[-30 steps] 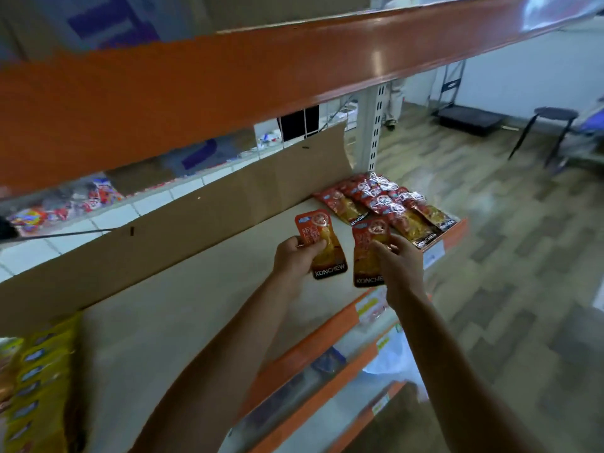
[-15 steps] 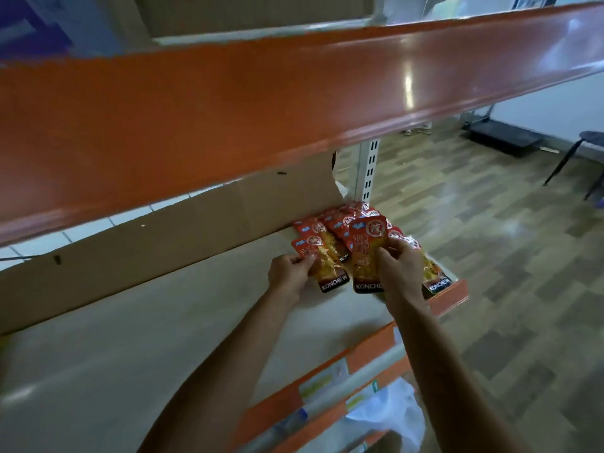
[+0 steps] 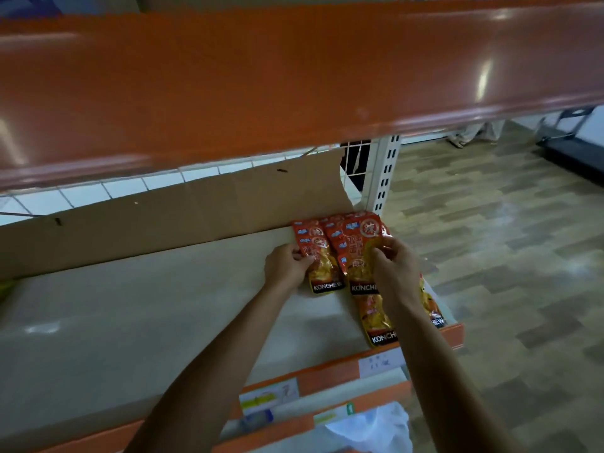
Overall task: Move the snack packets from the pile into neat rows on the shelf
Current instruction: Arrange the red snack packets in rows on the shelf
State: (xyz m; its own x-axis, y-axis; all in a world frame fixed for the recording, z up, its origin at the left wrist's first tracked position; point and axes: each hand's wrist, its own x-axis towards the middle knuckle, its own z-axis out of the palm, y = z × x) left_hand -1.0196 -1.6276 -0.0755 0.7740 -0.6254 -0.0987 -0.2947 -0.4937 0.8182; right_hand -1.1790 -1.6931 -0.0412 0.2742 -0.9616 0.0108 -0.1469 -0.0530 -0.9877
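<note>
Several red-and-gold KONCHEW snack packets lie in overlapping rows at the right end of the beige shelf [image 3: 137, 322]. My left hand [image 3: 287, 268] grips the left edge of a packet [image 3: 322, 273] lying on the left row. My right hand [image 3: 394, 268] holds the right edge of another packet [image 3: 359, 256], laid over the row beside it. Below my right forearm a front packet [image 3: 376, 318] reaches the shelf's orange lip, and one more packet [image 3: 433, 308] shows to the right of the arm.
A cardboard sheet [image 3: 170, 227] lines the back of the shelf. The orange upper shelf edge [image 3: 294, 80] hangs close overhead. A white slotted upright [image 3: 384, 178] stands at the right end. Lower shelves with price tags [image 3: 268, 395] and a white plastic bag [image 3: 372, 426] sit below.
Both hands have carried their packets farther back and right and set them down on the rows by the cardboard. The view has tilted down and closer.
</note>
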